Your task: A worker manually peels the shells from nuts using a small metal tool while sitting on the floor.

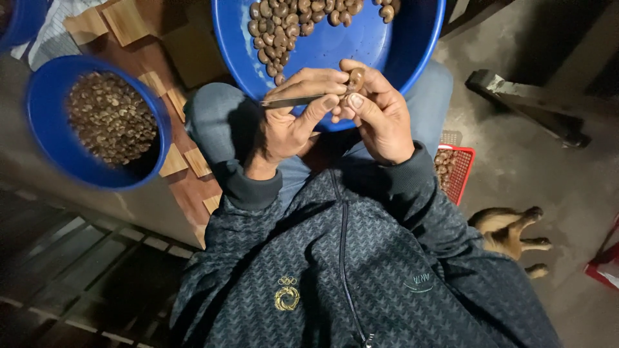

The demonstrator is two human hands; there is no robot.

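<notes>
A cashew nut (355, 78) was held over a blue basin (335, 45) on the lap.
In the head view, the right hand (380, 116) was pinched shut on the nut; the left hand (293, 116) was clamped around a small knife (293, 101), its blade touching the nut.

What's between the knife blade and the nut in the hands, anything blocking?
Nothing visible. The right hand pinches the brown nut at its fingertips; the left hand holds the small knife, blade pointing toward the nut. Only the left fingertips lie alongside the blade, above the blue basin.
</notes>
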